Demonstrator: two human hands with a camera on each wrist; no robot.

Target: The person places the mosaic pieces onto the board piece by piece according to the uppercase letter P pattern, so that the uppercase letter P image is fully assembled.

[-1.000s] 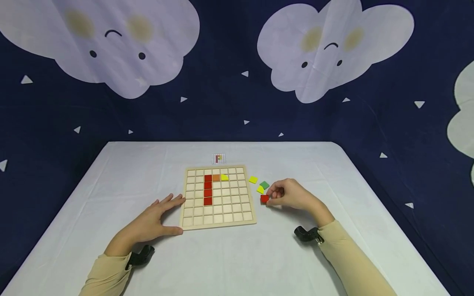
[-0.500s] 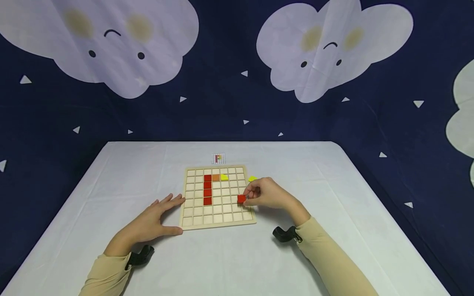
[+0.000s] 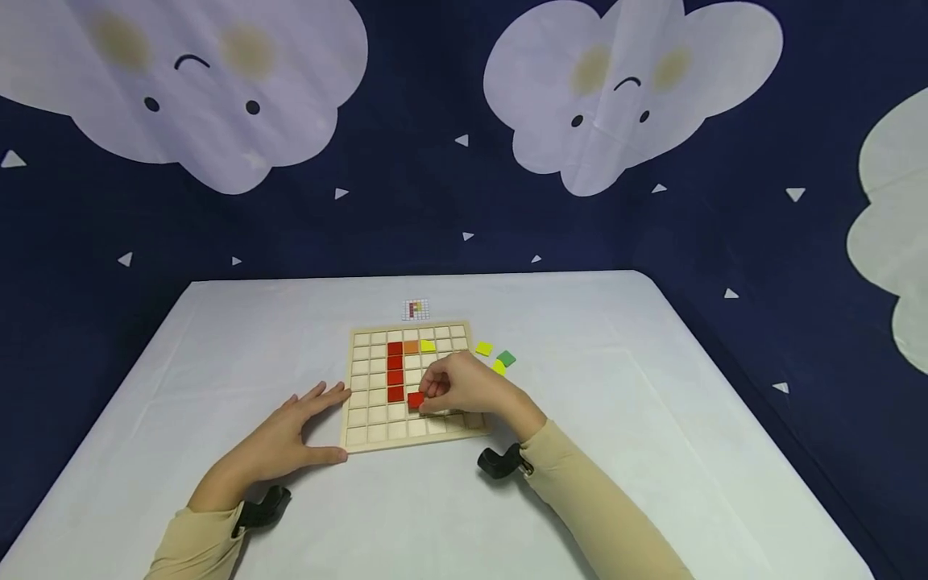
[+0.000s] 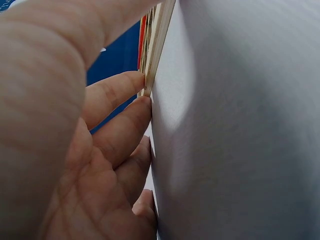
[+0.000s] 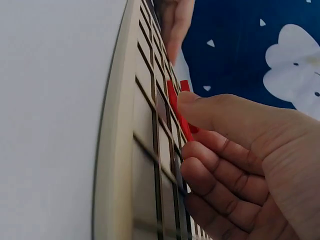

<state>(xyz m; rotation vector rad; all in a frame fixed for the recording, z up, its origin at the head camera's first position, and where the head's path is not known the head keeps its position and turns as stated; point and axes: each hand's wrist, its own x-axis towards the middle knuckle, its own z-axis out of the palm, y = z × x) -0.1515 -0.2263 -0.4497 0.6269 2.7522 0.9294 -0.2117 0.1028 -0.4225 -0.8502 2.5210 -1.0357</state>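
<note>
A pale wooden grid board (image 3: 358, 416) lies on the white table. Several red square tiles (image 3: 395, 370) fill a column in it, with an orange tile (image 3: 411, 347) and a yellow tile (image 3: 428, 345) to the right of the top one. Between thumb and fingertips my right hand (image 3: 471, 385) pinches another red tile (image 3: 415, 401) over the board, just right of the column's lowest tile. Its other fingers curl in the right wrist view. My left hand (image 3: 279, 439) rests with fingers spread, index finger and thumb at the board's left edge; fingertips (image 4: 135, 79) touch its side.
Right of the board lie a yellow tile (image 3: 484, 348), a green tile (image 3: 506, 358) and another yellow tile (image 3: 499, 367), partly behind the right hand. A small gridded pattern card (image 3: 416, 309) lies beyond the board's far edge. A dark blue cloth (image 3: 406, 242) hangs behind the table.
My right hand has carried the red tile leftward from the table beside the board to over its middle. My left hand stays at the board's edge. The head view has shifted slightly.
</note>
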